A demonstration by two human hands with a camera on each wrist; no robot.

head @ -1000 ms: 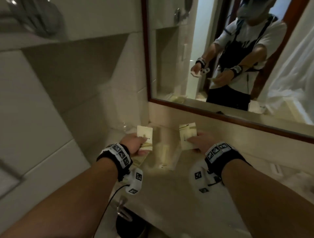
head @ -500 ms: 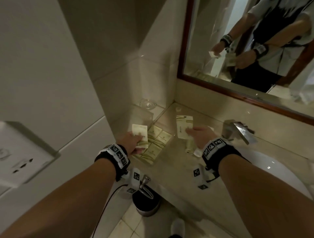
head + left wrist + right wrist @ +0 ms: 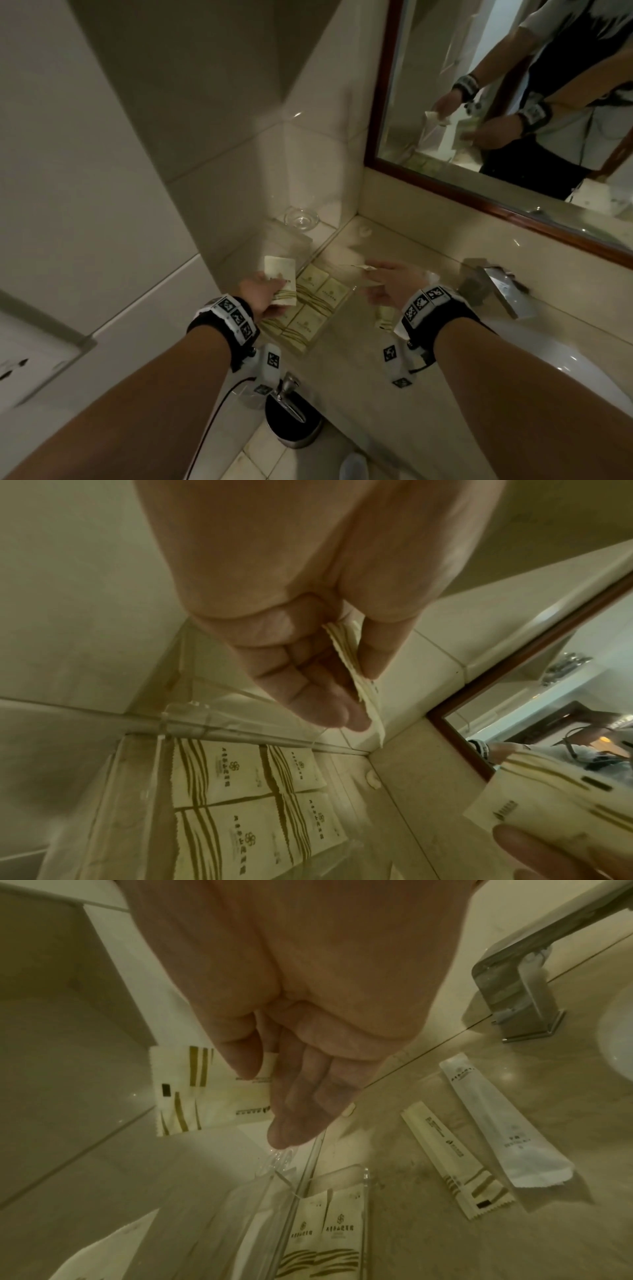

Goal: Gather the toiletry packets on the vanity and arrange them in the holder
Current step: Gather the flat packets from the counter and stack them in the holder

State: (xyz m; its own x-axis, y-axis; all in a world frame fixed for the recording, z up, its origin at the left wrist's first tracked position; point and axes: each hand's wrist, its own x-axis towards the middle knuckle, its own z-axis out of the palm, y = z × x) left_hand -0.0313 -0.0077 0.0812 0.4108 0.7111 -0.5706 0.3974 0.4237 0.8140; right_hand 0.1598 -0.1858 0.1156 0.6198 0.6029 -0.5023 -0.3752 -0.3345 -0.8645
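Far left, head view: wall socket [image 3: 20,359] on the tiled wall. Below the counter edge: round dark bin [image 3: 294,425] on the floor.

Left hand [image 3: 262,294] extended over the clear acrylic holder [image 3: 291,240] in the vanity corner. Thumb and fingers [image 3: 318,696] pinched on cream packets [image 3: 281,281] with gold stripes; edges of at least two sheets visible in the left wrist view, exact count not determinable. Held packets upright, above the holder's contents.

Inside the holder: four flat square packets [image 3: 317,301] counted in the left wrist view, laid in a two-by-two block, logos facing up. Behind the holder, against the wall: one small glass dish [image 3: 301,217].

Right hand [image 3: 394,286] held just right of the holder, above the counter, palm down, fingers pointing toward the wall. Thumb and fingers closed on a second cream striped packet [image 3: 212,1093]; two printed lines and offset stripes suggest more than one sheet, count not determinable. Packet seen edge-on in the head view, flat-on in the right wrist view.

On the vanity counter [image 3: 342,377] right of the holder, loose: one long narrow cream sachet [image 3: 455,1161] and one long white sachet [image 3: 503,1123], side by side, near but not touching.

Far right: one square chrome faucet [image 3: 493,284] at the basin [image 3: 548,370] rim. Above: wood-framed mirror [image 3: 376,102] reflecting the person's arms and both held packets.
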